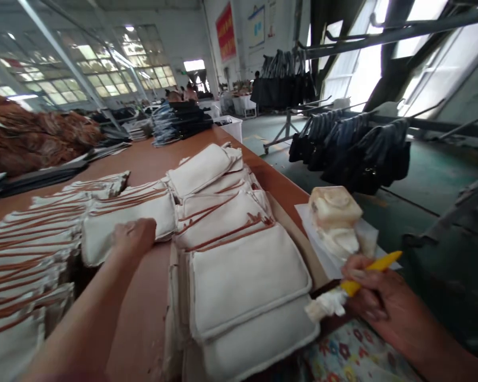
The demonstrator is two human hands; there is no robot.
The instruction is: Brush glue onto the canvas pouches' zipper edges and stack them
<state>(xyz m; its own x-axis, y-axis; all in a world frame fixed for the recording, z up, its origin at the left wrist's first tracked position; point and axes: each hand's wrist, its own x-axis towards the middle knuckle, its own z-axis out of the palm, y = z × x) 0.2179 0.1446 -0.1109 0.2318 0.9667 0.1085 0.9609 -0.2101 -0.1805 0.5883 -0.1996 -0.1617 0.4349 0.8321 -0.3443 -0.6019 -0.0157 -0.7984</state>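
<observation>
1. The right hand (pixel 376 297) is gripping a yellow-handled brush (pixel 352 289), fingers closed around the handle, its white, glue-laden bristles pointing left over the near right edge of the table (pixel 143 159).
2. The left hand (pixel 133 237) is resting palm down on a cream panel (pixel 129 223) in the middle of the table, fingers curled over its near edge; whether it is pinching the panel or only pressing on it, I cannot tell.
3. Judging by this, the gluing step is in hand: the brush is loaded and the left hand is reaching for a piece from the fanned row (pixel 27 249) of brown-edged panels running to the left edge.
4. A stack (pixel 247 276) of cream panels is lying just left of the brush, overlapping toward the near edge.
5. A glue tub (pixel 334 209) is sitting on white paper at the right edge, just beyond the brush.
6. The next move is likely calling for a firm hold on one panel only, sliding it clear of its neighbours without dragging them, while keeping the wet bristles off the clean faces of the stack.
</observation>
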